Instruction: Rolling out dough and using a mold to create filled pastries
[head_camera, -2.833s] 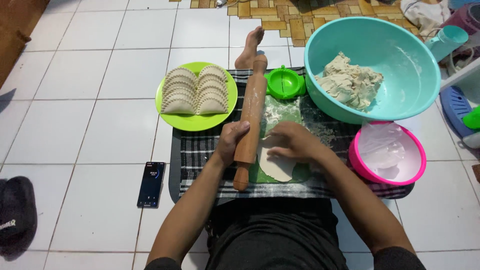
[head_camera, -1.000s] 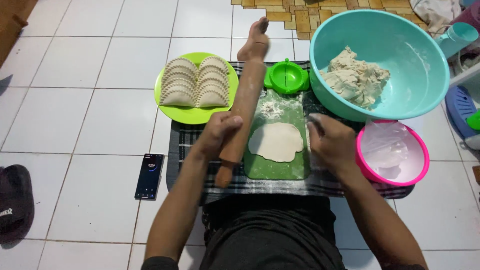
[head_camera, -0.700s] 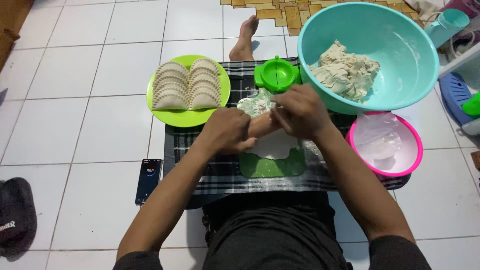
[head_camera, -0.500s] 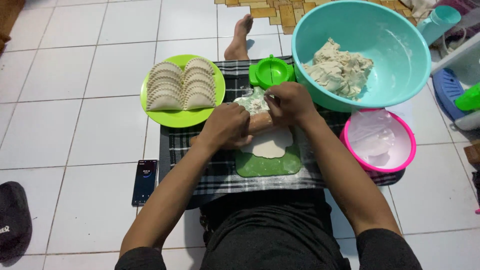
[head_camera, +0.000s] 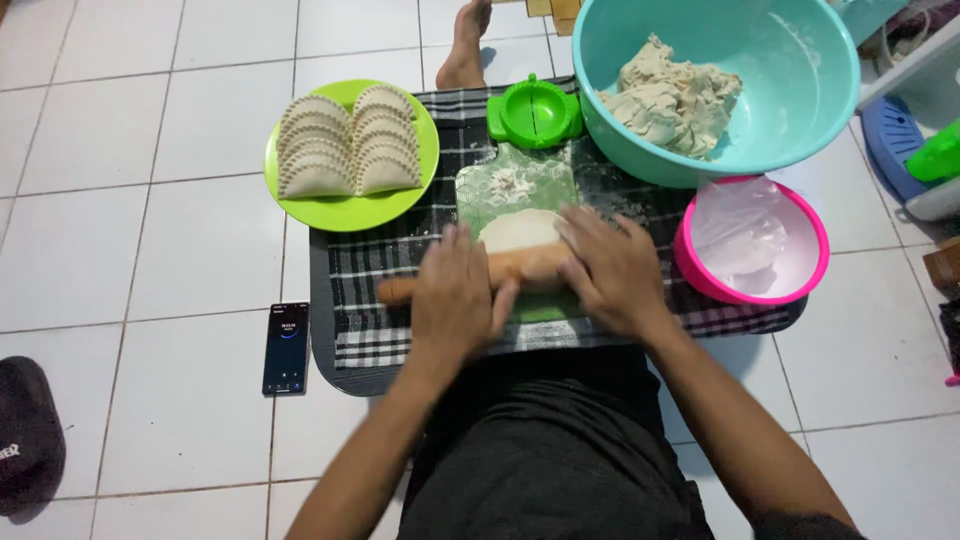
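My left hand (head_camera: 455, 297) and my right hand (head_camera: 612, 270) press flat on a wooden rolling pin (head_camera: 525, 269) that lies crosswise over a flat round of pale dough (head_camera: 517, 229). The dough rests on a green cutting board (head_camera: 515, 185) dusted with flour, on a black-and-white checked cloth (head_camera: 370, 270). The pin's left end sticks out past my left hand; its right end is hidden under my right hand.
A green plate (head_camera: 350, 212) of several crimped pastries sits at the left. A green hinged press mould (head_camera: 534, 110), a teal bowl (head_camera: 800, 110) of dough and a pink bowl (head_camera: 812, 262) stand at the back and right. A phone (head_camera: 286, 348) lies on the white tiles.
The rolling pin went from lying lengthwise at the board's left side to lying crosswise under both hands on the dough. It has since rolled toward me over the round.
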